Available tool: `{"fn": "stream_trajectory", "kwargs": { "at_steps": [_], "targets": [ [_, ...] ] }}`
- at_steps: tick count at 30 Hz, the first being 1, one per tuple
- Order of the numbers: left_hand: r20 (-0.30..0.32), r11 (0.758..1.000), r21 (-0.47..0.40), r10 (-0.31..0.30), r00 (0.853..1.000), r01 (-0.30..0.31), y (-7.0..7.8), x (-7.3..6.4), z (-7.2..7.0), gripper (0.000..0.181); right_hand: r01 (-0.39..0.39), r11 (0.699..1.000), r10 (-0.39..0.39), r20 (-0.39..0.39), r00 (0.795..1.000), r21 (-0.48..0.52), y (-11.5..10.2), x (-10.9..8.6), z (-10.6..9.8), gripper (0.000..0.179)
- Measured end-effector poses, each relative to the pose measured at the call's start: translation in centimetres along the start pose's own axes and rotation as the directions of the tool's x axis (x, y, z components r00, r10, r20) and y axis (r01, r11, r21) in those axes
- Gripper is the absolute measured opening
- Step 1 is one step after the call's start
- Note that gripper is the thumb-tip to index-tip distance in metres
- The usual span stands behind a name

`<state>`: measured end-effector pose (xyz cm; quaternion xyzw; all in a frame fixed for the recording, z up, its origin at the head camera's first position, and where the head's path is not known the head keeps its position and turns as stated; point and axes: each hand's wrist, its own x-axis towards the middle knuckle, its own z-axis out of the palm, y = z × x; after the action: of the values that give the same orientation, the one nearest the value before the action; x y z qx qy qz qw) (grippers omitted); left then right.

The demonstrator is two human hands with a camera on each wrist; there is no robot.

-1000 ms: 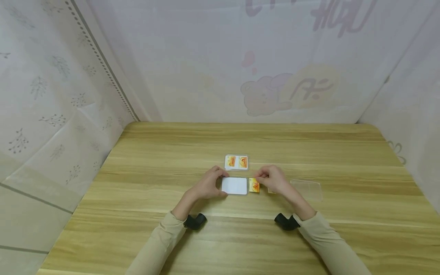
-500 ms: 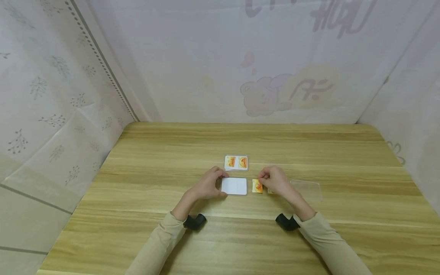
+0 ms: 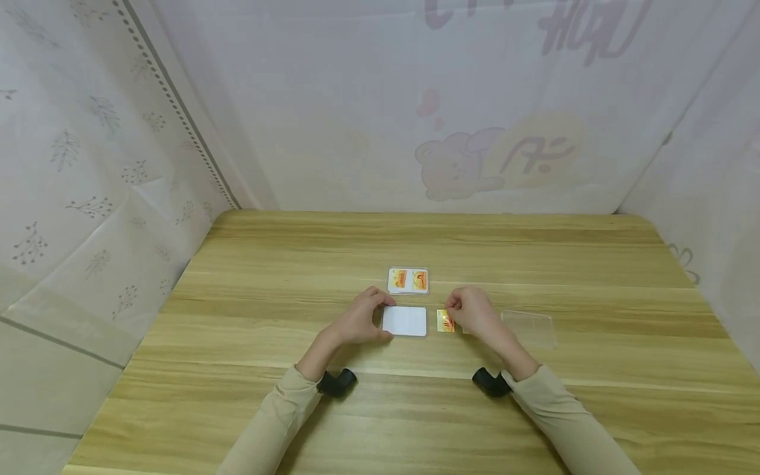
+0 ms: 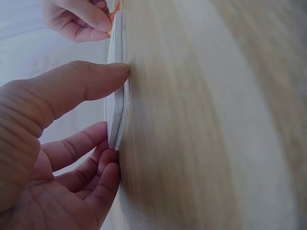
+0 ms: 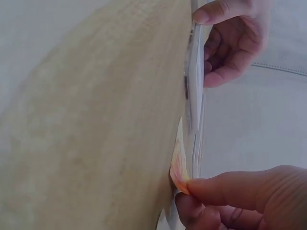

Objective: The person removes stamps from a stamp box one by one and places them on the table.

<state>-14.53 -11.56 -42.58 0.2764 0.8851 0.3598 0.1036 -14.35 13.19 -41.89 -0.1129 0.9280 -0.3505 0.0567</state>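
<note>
With thumb and fingers on opposite long edges, my left hand (image 3: 359, 320) holds a flat clear plastic case (image 4: 116, 112) against the wooden table. A plain white card (image 3: 404, 321) fills its upper face. My right hand (image 3: 479, 313) pinches a small yellow-and-red stamp (image 3: 444, 321) by its right side, between thumb and forefinger. The stamp (image 5: 178, 163) looks bent and tilted in the right wrist view, a short gap right of the case. A sliver of another small paper (image 3: 467, 330) shows under my right hand, mostly hidden.
Beyond my hands lies a second clear case (image 3: 408, 271) with two orange-and-yellow stamps on a white card. A transparent lid (image 3: 528, 330) lies to the right of my right hand. Patterned cloth (image 3: 356, 132) hangs behind the wooden table (image 3: 285, 264).
My right hand has drawn the stamp slightly right, away from the white card's edge, and the stamp now tilts more. The second paper is more covered. My left hand has stayed put.
</note>
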Motion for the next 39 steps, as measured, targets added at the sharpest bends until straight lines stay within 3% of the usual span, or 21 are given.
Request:
{"fn": "stream_trajectory", "kwargs": {
  "at_steps": [21,27,34,39],
  "targets": [
    [0.0,1.0,0.014,-0.002,1.0,0.002,0.0,0.2,0.0,0.048,-0.065,0.996,0.067,0.014,0.998,-0.067,-0.4,0.3,0.2,0.009],
    [-0.055,0.997,0.008,0.075,0.996,-0.075,0.0,-0.2,0.1,0.042,-0.005,0.999,0.003,-0.059,0.998,-0.039,-0.4,-0.1,-0.2,0.002],
    [-0.109,0.999,-0.003,0.051,0.993,-0.051,0.7,0.5,0.3,0.045,0.052,0.999,-0.05,-0.09,0.995,0.013,-0.6,-0.8,-1.2,0.007],
    [-0.114,0.995,-0.019,0.093,0.989,-0.096,2.0,1.2,0.1,0.045,0.061,0.997,-0.056,-0.098,0.994,0.049,-0.7,-1.3,-1.7,0.01]
  ]
}}
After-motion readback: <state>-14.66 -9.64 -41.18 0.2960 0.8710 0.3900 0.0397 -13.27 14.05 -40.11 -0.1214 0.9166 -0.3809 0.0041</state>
